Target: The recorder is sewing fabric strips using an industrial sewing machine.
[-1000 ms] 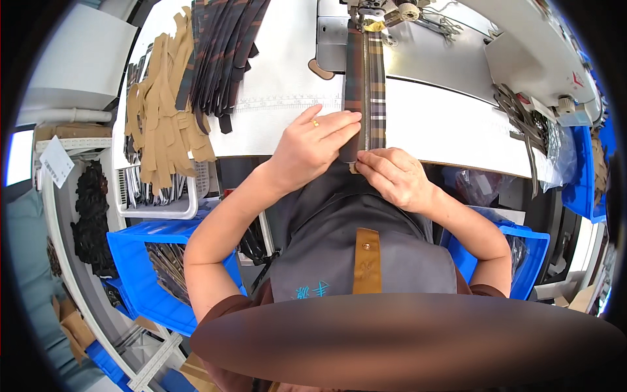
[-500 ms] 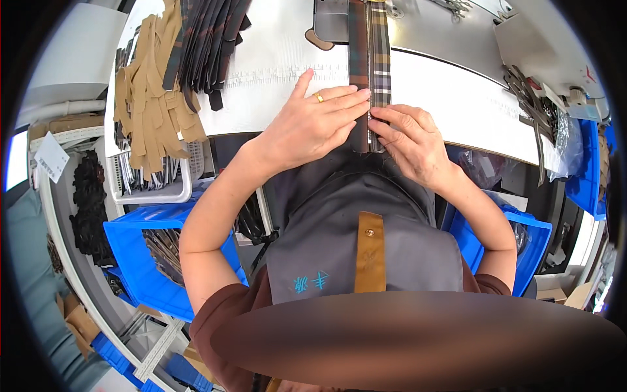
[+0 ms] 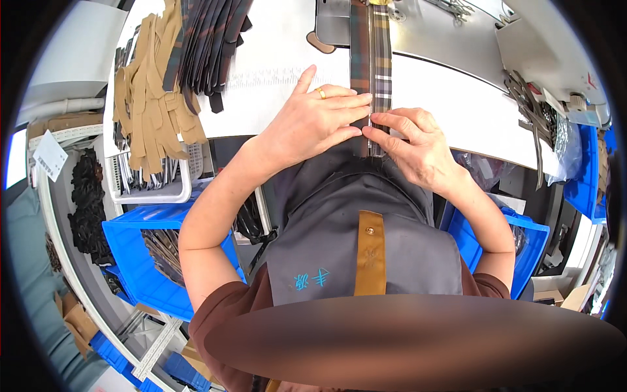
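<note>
1. The zipper (image 3: 373, 62) gleamed like metal between plaid strips (image 3: 383, 73) that looked smooth.
2. A bare metal plate (image 3: 444, 42) had a soft sheen.
3. The white table (image 3: 255, 108) looked smooth and faintly glossy.
4. The tan strips (image 3: 157, 78) looked matt, felt or suede, I couldn't tell which.
5. The apron (image 3: 320, 242) was matt cloth, its tab (image 3: 370, 264) bearing a shiny metal snap (image 3: 370, 230).
6. The blue bin (image 3: 127, 245) was smooth plastic, the bag (image 3: 567, 147) crinkled, glossy film.

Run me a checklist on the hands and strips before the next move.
1. Left hand over the dark plaid strip: ok.
2. Right hand with fingers at the zipper: ok.
3. Zipper between the dark strip and the light plaid strip: ok.
4. Stacked dark strips apart from both hands: ok.
5. Far ends: cannot tell, outside the picture.
6. Stitching along the zipper: cannot tell, too small.
</note>
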